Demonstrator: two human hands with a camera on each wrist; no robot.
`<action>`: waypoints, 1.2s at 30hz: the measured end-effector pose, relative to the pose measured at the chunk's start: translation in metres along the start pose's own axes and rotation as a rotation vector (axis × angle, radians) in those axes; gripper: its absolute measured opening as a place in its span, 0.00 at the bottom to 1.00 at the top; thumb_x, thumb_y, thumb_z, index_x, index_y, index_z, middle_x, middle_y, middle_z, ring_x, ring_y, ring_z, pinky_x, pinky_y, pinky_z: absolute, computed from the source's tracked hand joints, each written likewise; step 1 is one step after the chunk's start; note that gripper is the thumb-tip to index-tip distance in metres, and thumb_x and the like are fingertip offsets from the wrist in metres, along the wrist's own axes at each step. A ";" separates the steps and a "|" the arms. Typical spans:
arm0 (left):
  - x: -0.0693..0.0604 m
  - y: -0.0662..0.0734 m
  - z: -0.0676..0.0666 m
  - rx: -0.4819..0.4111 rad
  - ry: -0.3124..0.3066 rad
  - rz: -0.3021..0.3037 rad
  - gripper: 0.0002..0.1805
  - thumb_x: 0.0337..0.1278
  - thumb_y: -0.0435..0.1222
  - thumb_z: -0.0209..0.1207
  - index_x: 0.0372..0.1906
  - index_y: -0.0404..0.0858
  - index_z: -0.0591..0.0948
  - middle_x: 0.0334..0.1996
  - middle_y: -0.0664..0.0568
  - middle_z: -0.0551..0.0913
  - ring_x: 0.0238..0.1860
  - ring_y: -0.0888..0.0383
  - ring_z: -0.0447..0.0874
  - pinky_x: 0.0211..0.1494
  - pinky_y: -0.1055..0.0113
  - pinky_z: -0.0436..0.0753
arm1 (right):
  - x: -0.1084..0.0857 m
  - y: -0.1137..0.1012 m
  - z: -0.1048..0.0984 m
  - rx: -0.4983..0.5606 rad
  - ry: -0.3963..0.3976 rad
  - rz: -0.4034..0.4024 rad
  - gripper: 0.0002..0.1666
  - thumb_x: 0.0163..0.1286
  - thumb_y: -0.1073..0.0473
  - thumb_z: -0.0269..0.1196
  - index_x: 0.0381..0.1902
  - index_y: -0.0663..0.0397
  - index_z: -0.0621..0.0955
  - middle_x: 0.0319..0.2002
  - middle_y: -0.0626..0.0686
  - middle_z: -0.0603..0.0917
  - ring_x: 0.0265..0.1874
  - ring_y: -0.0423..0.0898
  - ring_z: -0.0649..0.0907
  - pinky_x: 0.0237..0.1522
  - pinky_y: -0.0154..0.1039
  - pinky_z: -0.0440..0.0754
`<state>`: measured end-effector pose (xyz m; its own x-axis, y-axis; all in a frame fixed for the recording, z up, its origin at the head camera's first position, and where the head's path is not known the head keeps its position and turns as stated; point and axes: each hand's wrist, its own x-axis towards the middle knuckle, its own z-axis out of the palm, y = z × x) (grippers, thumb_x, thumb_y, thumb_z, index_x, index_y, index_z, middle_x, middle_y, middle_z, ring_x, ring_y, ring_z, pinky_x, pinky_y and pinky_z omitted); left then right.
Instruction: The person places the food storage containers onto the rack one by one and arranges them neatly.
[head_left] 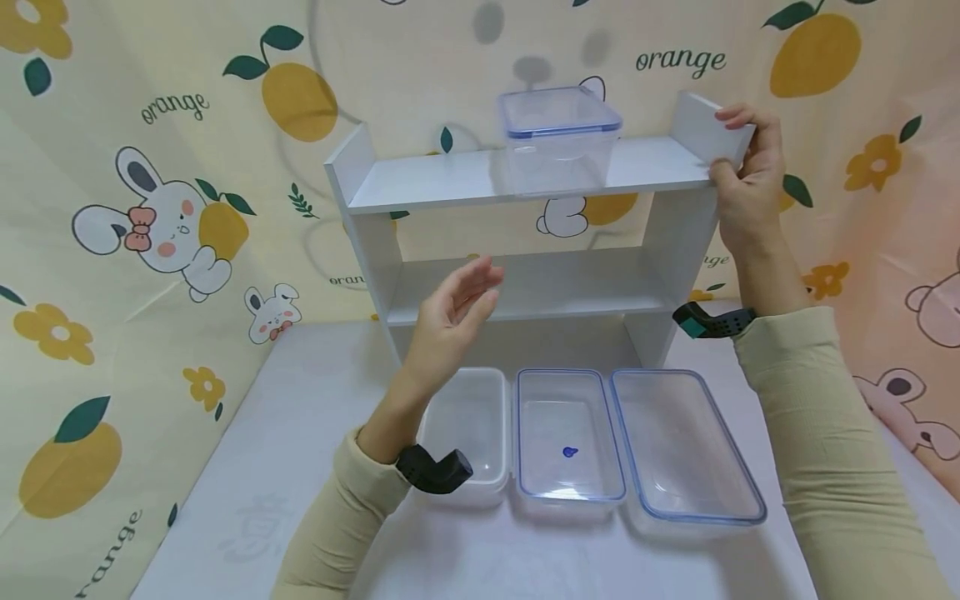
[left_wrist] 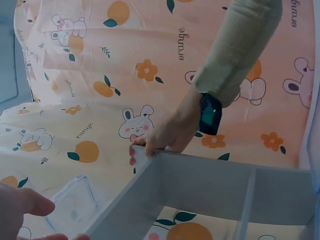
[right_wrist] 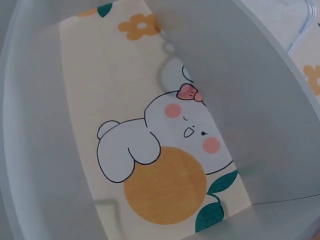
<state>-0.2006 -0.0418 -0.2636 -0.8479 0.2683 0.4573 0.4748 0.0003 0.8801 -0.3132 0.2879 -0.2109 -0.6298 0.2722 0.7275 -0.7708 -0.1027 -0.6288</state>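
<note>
A white shelf unit (head_left: 525, 283) stands at the back, and a clear box with a blue-rimmed lid (head_left: 562, 137) sits on its top board. My right hand (head_left: 750, 179) grips the raised right end panel of that board, thumb in front and fingers over the edge; the left wrist view shows this hand (left_wrist: 172, 132) at the shelf's corner. In front of the middle shelf hangs my left hand (head_left: 453, 321), fingers extended, holding nothing. The right wrist view shows the shelf's inside boards (right_wrist: 240, 100), but no hand.
Before the shelf on the white table (head_left: 247, 500) stand three clear containers: a whitish-rimmed one (head_left: 468, 425) at left, a blue-rimmed one (head_left: 566, 425) in the middle and a larger blue-rimmed one (head_left: 682, 442) at right. A patterned cloth (head_left: 187, 333) hangs behind.
</note>
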 end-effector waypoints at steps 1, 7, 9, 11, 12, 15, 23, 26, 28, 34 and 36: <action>-0.002 -0.002 0.000 -0.007 -0.008 -0.009 0.25 0.67 0.27 0.50 0.66 0.25 0.64 0.62 0.31 0.73 0.66 0.43 0.72 0.71 0.63 0.72 | 0.000 0.000 0.000 -0.004 0.002 0.001 0.27 0.58 0.83 0.43 0.44 0.51 0.72 0.55 0.47 0.73 0.67 0.48 0.65 0.77 0.42 0.59; -0.019 -0.014 -0.002 -0.040 -0.042 -0.039 0.23 0.67 0.26 0.49 0.65 0.23 0.65 0.60 0.28 0.73 0.65 0.40 0.73 0.64 0.79 0.74 | 0.002 -0.001 -0.001 -0.012 -0.007 -0.002 0.27 0.58 0.84 0.42 0.45 0.51 0.72 0.55 0.47 0.72 0.67 0.48 0.64 0.78 0.42 0.58; -0.025 -0.019 -0.003 -0.043 -0.043 -0.045 0.23 0.66 0.25 0.49 0.64 0.22 0.65 0.59 0.27 0.73 0.64 0.39 0.73 0.63 0.80 0.74 | 0.002 -0.001 0.000 -0.015 -0.011 -0.002 0.28 0.58 0.84 0.41 0.46 0.51 0.72 0.55 0.46 0.72 0.67 0.48 0.64 0.78 0.43 0.58; -0.030 -0.024 -0.004 -0.041 -0.038 -0.051 0.22 0.66 0.25 0.49 0.63 0.21 0.66 0.59 0.28 0.74 0.63 0.39 0.74 0.62 0.81 0.75 | 0.002 -0.001 0.000 -0.017 -0.010 -0.002 0.28 0.58 0.84 0.42 0.46 0.51 0.72 0.55 0.46 0.73 0.67 0.48 0.64 0.77 0.42 0.58; -0.032 -0.026 -0.005 -0.043 -0.036 -0.054 0.22 0.66 0.25 0.49 0.63 0.21 0.66 0.59 0.27 0.74 0.63 0.39 0.74 0.61 0.81 0.75 | 0.002 -0.001 0.000 -0.015 -0.007 -0.001 0.28 0.58 0.84 0.42 0.46 0.51 0.72 0.55 0.46 0.73 0.67 0.48 0.64 0.77 0.42 0.58; -0.038 -0.032 -0.008 -0.050 -0.022 -0.070 0.21 0.65 0.25 0.49 0.62 0.21 0.67 0.58 0.27 0.74 0.62 0.43 0.76 0.60 0.81 0.76 | 0.002 0.000 0.000 -0.013 0.000 -0.004 0.28 0.58 0.84 0.42 0.46 0.51 0.72 0.55 0.46 0.73 0.66 0.48 0.65 0.77 0.42 0.58; -0.054 -0.047 -0.016 -0.010 -0.019 -0.142 0.19 0.66 0.27 0.51 0.59 0.24 0.71 0.58 0.30 0.76 0.60 0.51 0.78 0.59 0.82 0.76 | -0.001 0.000 -0.003 -0.030 0.005 -0.002 0.27 0.58 0.83 0.43 0.46 0.50 0.71 0.57 0.46 0.72 0.67 0.48 0.65 0.78 0.43 0.56; -0.059 -0.056 -0.021 0.013 -0.011 -0.162 0.19 0.67 0.28 0.51 0.59 0.25 0.72 0.57 0.31 0.77 0.56 0.62 0.80 0.58 0.82 0.76 | -0.002 0.000 -0.004 -0.031 0.007 0.001 0.27 0.59 0.82 0.43 0.47 0.50 0.71 0.57 0.46 0.72 0.67 0.48 0.65 0.78 0.42 0.58; -0.062 -0.062 -0.026 0.010 -0.005 -0.177 0.18 0.67 0.29 0.52 0.59 0.25 0.72 0.56 0.30 0.78 0.53 0.69 0.80 0.58 0.82 0.77 | -0.003 0.000 -0.004 -0.029 0.005 -0.003 0.27 0.59 0.82 0.43 0.47 0.51 0.71 0.57 0.46 0.72 0.66 0.48 0.65 0.78 0.42 0.58; -0.074 -0.082 -0.042 0.047 0.041 -0.226 0.18 0.66 0.28 0.52 0.57 0.24 0.73 0.54 0.26 0.78 0.47 0.75 0.81 0.57 0.83 0.77 | -0.004 0.001 -0.002 -0.027 -0.013 -0.009 0.27 0.59 0.83 0.42 0.47 0.51 0.71 0.57 0.47 0.72 0.67 0.48 0.64 0.78 0.45 0.56; -0.079 -0.088 -0.047 0.078 0.076 -0.263 0.17 0.66 0.28 0.52 0.57 0.24 0.74 0.54 0.27 0.78 0.46 0.76 0.81 0.55 0.84 0.77 | -0.004 0.001 0.000 -0.027 -0.019 -0.009 0.27 0.60 0.83 0.42 0.47 0.51 0.71 0.58 0.47 0.71 0.67 0.48 0.64 0.78 0.45 0.56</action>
<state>-0.1862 -0.1082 -0.3718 -0.9584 0.1757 0.2250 0.2499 0.1354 0.9588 -0.3117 0.2872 -0.2142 -0.6248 0.2549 0.7380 -0.7736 -0.0740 -0.6294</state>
